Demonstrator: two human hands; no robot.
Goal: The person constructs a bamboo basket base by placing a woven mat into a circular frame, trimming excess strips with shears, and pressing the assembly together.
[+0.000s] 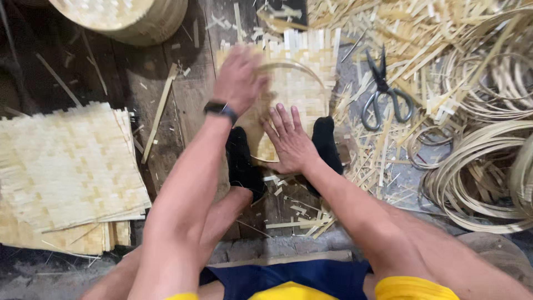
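A person seated on a dark wooden floor (166, 128) presses a square woven bamboo mat (300, 83) down inside a thin bamboo hoop (302, 69), the mat lying on the floor just ahead of two black-socked feet (242, 161). The right hand (290, 141) lies flat on the near part of the mat, fingers spread, grip open and holding nothing. The left hand (240, 80), blurred and wearing a dark wristband (220, 110), hovers over or rests on the mat's left side; its fingers look loosely spread, though whether it touches the weave cannot be told. Black-handled scissors (384, 91) lie to the right of the mat among scattered bamboo strips and offcuts (388, 33). Coils of bamboo rings (477, 178) are piled at far right. A stack of finished woven mats (66, 166) sits well apart at left, and a round woven basket (122, 16) stands at the upper left edge.
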